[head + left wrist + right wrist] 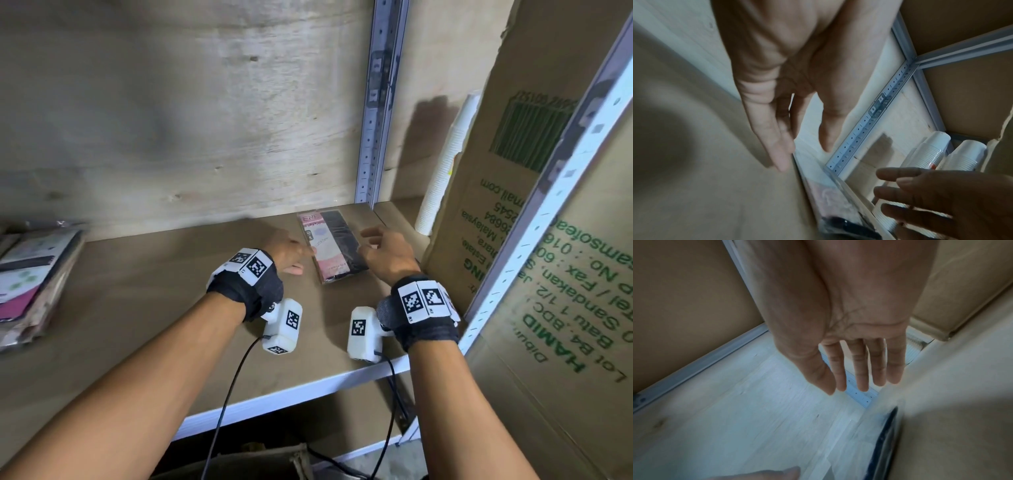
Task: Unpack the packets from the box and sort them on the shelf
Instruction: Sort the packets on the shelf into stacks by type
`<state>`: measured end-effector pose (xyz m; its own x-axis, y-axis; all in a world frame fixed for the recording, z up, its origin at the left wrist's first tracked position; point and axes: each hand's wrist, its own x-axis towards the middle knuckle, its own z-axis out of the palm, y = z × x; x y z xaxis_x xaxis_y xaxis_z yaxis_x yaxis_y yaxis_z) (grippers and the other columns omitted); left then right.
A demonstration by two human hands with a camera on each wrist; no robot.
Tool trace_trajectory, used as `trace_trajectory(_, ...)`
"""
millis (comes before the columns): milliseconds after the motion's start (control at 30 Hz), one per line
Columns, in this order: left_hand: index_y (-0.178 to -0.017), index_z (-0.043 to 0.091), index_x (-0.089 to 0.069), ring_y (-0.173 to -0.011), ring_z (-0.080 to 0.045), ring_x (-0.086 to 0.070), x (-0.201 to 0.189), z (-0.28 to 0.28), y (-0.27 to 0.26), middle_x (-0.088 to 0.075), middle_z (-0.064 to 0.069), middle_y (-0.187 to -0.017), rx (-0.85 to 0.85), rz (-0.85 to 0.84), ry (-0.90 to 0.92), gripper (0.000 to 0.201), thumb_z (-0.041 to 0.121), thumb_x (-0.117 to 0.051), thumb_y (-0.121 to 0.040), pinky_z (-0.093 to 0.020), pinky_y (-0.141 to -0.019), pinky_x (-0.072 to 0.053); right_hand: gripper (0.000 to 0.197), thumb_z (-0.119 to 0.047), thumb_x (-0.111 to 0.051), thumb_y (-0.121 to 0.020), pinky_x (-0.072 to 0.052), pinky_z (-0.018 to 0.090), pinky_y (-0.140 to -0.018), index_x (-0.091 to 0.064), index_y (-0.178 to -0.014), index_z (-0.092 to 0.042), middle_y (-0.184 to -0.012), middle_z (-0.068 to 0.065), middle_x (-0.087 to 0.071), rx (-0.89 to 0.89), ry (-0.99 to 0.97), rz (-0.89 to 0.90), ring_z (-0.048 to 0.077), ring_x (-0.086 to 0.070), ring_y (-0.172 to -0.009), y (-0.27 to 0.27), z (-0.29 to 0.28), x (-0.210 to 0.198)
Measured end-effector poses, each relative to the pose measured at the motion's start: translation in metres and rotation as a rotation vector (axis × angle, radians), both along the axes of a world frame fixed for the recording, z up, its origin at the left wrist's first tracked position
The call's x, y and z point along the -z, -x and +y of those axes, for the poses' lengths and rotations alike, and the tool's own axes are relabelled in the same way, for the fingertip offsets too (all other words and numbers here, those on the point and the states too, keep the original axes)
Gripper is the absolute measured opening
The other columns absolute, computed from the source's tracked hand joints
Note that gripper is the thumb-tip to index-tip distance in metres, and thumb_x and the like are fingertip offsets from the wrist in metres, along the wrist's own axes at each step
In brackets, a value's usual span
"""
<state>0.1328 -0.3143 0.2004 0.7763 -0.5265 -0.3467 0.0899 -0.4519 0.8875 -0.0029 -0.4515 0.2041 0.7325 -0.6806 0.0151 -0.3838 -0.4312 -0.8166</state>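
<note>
A flat pink and black packet (pixel 331 246) lies on the brown shelf board (pixel 144 308) near the back right corner. My left hand (pixel 291 255) hovers at its left edge with fingers straight, holding nothing; its fingers (pixel 781 151) show just beside the packet (pixel 830 199). My right hand (pixel 385 251) sits at the packet's right edge, fingers relaxed and spread (pixel 861 369), empty. The packet's dark edge (pixel 887 434) appears below that hand. A stack of other packets (pixel 32 270) lies at the far left of the shelf.
A large cardboard box with green print (pixel 507 212) stands upright at the right, behind a white shelf post (pixel 548 212). A stack of white cups (pixel 445 161) leans against it. A plywood back wall (pixel 171 120) and a metal upright (pixel 375 113) close the rear.
</note>
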Motion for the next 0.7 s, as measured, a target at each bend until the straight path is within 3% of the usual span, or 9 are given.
trace_trajectory(67, -0.132, 0.005, -0.052, -0.081, -0.025, -0.069, 0.002, 0.020, -0.011, -0.064, -0.013, -0.108, -0.098, -0.100, 0.059, 0.047, 0.023, -0.068, -0.091, -0.027, -0.062, -0.059, 0.029, -0.016, -0.061, -0.092, -0.047, 0.038, -0.102, -0.063, -0.121, -0.016, -0.114, 0.004, -0.068, -0.007, 0.017, -0.058, 0.027, -0.055, -0.120, 0.001, 0.010, -0.003)
trace_trajectory(167, -0.099, 0.017, -0.065, -0.066, -0.022, -0.070, 0.003, 0.065, -0.025, -0.068, -0.009, -0.089, -0.185, -0.219, 0.098, 0.020, 0.035, -0.064, -0.092, -0.033, -0.065, -0.060, 0.018, -0.012, -0.063, -0.092, -0.051, 0.040, -0.096, -0.068, -0.108, -0.018, -0.095, 0.001, -0.073, -0.067, 0.014, -0.104, 0.026, -0.064, -0.103, 0.004, 0.030, -0.009)
trace_trajectory(267, -0.076, 0.020, -0.066, -0.055, -0.019, -0.070, 0.004, 0.120, -0.035, -0.074, -0.008, -0.075, -0.272, -0.318, 0.118, 0.030, 0.046, -0.061, -0.091, -0.026, -0.052, -0.052, 0.008, -0.009, -0.064, -0.092, -0.054, 0.026, -0.060, -0.067, -0.094, -0.016, -0.073, 0.000, -0.070, -0.182, -0.013, -0.166, 0.014, -0.067, -0.060, 0.003, 0.061, -0.016)
trace_trajectory(333, -0.069, 0.018, -0.066, -0.045, -0.014, -0.064, 0.004, 0.155, -0.038, -0.070, -0.001, -0.060, -0.325, -0.383, 0.102, 0.040, 0.052, -0.056, -0.090, -0.021, -0.045, -0.045, 0.005, -0.009, -0.063, -0.093, -0.050, 0.025, -0.047, -0.065, -0.090, -0.013, -0.068, 0.003, -0.069, -0.263, 0.001, -0.158, 0.012, -0.060, -0.048, 0.000, 0.086, -0.017)
trace_trajectory(433, -0.066, 0.016, -0.062, -0.044, -0.017, -0.056, 0.003, 0.201, -0.043, -0.061, 0.003, -0.048, -0.362, -0.425, 0.112, 0.041, 0.046, -0.054, -0.093, -0.025, -0.056, -0.046, 0.006, -0.009, -0.061, -0.095, -0.050, 0.027, -0.045, -0.062, -0.090, -0.011, -0.072, 0.012, -0.068, -0.385, -0.020, -0.116, 0.019, -0.060, -0.051, -0.007, 0.124, -0.014)
trace_trajectory(500, -0.066, 0.017, -0.060, -0.048, -0.018, -0.052, 0.001, 0.229, -0.047, -0.057, 0.005, -0.049, -0.383, -0.429, 0.119, 0.038, 0.039, -0.054, -0.096, -0.030, -0.062, -0.046, 0.004, -0.010, -0.061, -0.096, -0.049, 0.026, -0.044, -0.062, -0.092, -0.008, -0.073, 0.013, -0.068, -0.418, -0.037, -0.120, 0.017, -0.060, -0.050, -0.014, 0.148, -0.012)
trace_trajectory(600, -0.065, 0.015, -0.062, -0.046, -0.014, -0.054, -0.007, 0.269, -0.056, -0.058, 0.003, -0.046, -0.453, -0.457, 0.141, 0.036, 0.033, -0.053, -0.095, -0.029, -0.056, -0.046, 0.006, -0.011, -0.061, -0.096, -0.049, 0.025, -0.041, -0.063, -0.092, -0.007, -0.069, 0.012, -0.068, -0.439, -0.045, -0.143, 0.013, -0.059, -0.044, -0.036, 0.182, -0.011)
trace_trajectory(700, -0.062, 0.014, -0.062, -0.036, -0.008, -0.052, -0.019, 0.308, -0.068, -0.059, 0.004, -0.043, -0.537, -0.498, 0.151, 0.038, 0.031, -0.051, -0.094, -0.025, -0.051, -0.044, 0.009, -0.011, -0.061, -0.095, -0.050, 0.028, -0.042, -0.062, -0.087, -0.008, -0.065, 0.015, -0.067, -0.508, -0.080, -0.145, 0.020, -0.059, -0.044, -0.073, 0.220, -0.014)
